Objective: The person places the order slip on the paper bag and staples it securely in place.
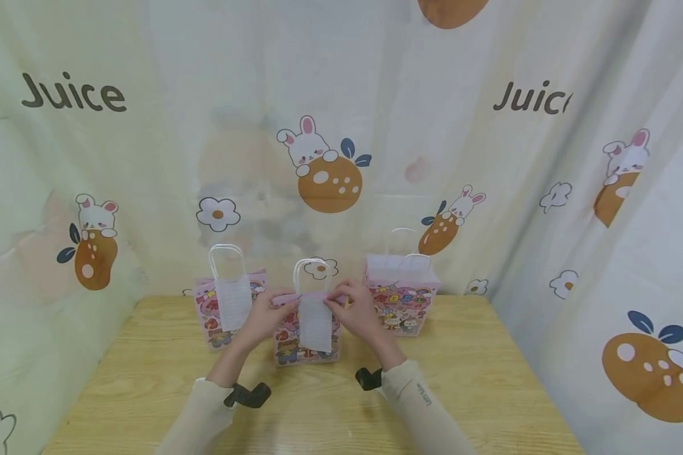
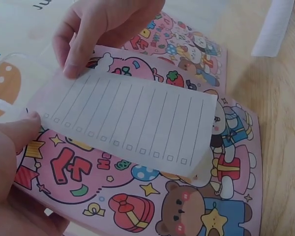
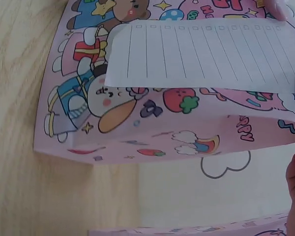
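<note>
A pink cartoon-printed paper gift bag [image 1: 287, 354] with white handles stands in the middle of the table. A white lined checklist slip [image 2: 132, 118] lies against its front, hanging from the top edge. My left hand [image 1: 270, 313] grips the bag's rim on the left, thumb on the front at the slip's corner [image 2: 44, 115] and fingers behind. My right hand [image 1: 355, 306] pinches the slip's other top corner against the rim, its thumb and index finger together.
To the left stands a matching bag [image 1: 207, 316] with a similar white slip [image 1: 233, 303] on its front. Another bag [image 1: 401, 303], its top open, stands behind on the right. A printed curtain [image 1: 262, 95] borders the wooden table [image 1: 467, 373].
</note>
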